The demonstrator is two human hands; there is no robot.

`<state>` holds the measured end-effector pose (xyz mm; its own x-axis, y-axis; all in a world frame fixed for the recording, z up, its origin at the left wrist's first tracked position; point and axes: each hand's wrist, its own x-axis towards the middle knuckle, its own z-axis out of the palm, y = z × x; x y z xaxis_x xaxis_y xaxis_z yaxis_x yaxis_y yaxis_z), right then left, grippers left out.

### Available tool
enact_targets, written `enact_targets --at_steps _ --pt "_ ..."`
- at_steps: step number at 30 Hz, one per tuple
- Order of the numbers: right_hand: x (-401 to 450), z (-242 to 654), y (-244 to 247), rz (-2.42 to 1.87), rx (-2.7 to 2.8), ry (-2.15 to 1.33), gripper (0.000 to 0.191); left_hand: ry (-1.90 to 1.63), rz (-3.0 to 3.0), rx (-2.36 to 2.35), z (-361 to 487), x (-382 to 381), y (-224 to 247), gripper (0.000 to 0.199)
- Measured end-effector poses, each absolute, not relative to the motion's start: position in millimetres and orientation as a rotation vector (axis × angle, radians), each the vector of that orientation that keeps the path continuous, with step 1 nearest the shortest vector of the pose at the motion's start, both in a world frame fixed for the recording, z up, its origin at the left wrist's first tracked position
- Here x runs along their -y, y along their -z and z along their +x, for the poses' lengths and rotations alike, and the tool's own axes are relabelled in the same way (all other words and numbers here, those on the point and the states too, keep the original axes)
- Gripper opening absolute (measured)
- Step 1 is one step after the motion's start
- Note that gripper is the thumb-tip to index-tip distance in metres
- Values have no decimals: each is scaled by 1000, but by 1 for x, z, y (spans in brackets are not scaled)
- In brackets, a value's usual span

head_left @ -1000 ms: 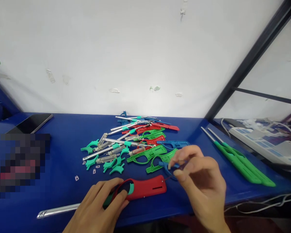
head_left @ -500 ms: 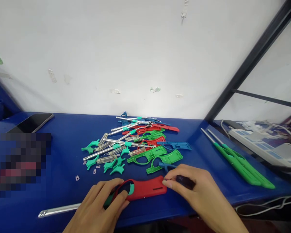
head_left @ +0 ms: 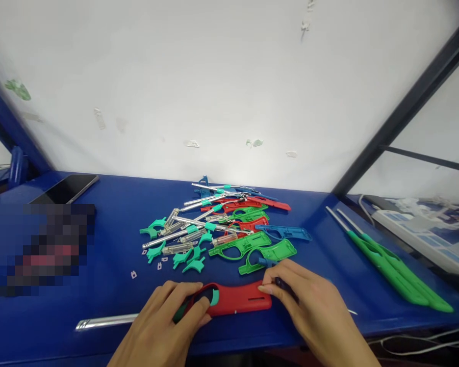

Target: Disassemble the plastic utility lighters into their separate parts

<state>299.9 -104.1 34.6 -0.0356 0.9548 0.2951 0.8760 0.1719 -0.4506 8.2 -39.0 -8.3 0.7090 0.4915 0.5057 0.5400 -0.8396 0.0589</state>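
A red long-nosed gas lighter [head_left: 240, 298] lies near the table's front edge, its metal tube [head_left: 107, 322] pointing left. My left hand [head_left: 164, 316] is closed around it by the trigger opening, where a teal trigger [head_left: 214, 297] shows. At the lighter's right end my right hand [head_left: 298, 295] is closed in a pinch, fingertips against the red casing. A dark object [head_left: 285, 288] shows between those fingers; its kind is mostly hidden. Beyond the hands lie green casing halves [head_left: 268, 255], a blue casing half [head_left: 285, 233], teal triggers [head_left: 195, 265] and metal tubes [head_left: 164, 237] in a pile.
Two green lighters [head_left: 401, 275] lie side by side at the right. A phone [head_left: 67, 188] and a blurred-out object [head_left: 49, 255] are at the left. Small pale pieces [head_left: 133, 274] lie left of the pile. A white power strip [head_left: 424, 239] stands beyond the rack's dark post [head_left: 401, 102].
The whole view has shifted, so everything appears a little farther right. Both hands stay at the red lighter. Less of the dark object shows in my right hand.
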Motion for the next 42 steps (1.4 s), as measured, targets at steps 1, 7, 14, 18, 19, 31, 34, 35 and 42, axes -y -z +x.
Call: enact_targets --at_steps 1,7,14,18,19,31,34,35,42 --pt "104 299 -33 -1715 1935 -166 23 767 -2829 866 7 39 10 38" --pt "105 287 -33 -1817 1924 30 30 727 -2811 860 5 39 13 42" --pt "99 285 -41 -1868 2193 166 30 866 -2747 813 14 42 2 41" --pt "94 286 -43 -1811 2417 264 24 887 -2726 801 17 42 -2 36" --pt "93 286 -44 -1797 2484 294 22 884 -2722 797 16 42 -2 36" --pt "100 306 -50 -1706 2634 498 51 793 -2794 875 13 44 3 34" --pt "100 302 -54 -1653 2637 500 39 777 -2807 884 12 42 4 33" --pt "99 300 -55 -1628 2655 475 32 775 -2811 885 11 41 5 32" --pt "95 295 -50 -1697 2595 507 33 719 -2858 911 9 41 7 30"
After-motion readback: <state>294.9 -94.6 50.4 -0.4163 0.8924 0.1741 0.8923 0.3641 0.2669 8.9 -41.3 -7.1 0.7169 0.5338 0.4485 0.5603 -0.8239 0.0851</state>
